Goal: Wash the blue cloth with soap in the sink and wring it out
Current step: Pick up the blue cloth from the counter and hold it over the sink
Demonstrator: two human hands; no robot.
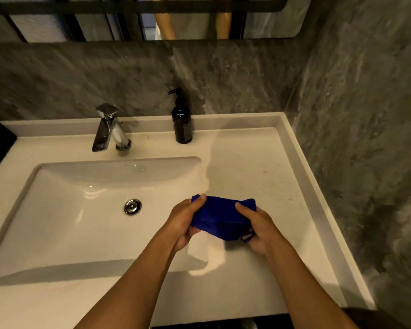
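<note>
Blue cloth point(220, 217) bunched between left hand point(184, 222) and right hand point(259, 230), each grip pinching one end

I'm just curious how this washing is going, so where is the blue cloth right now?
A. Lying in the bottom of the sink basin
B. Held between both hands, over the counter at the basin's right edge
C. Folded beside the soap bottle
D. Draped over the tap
B: the blue cloth is bunched between the left hand and the right hand, above the white counter, not down in the basin.
</note>
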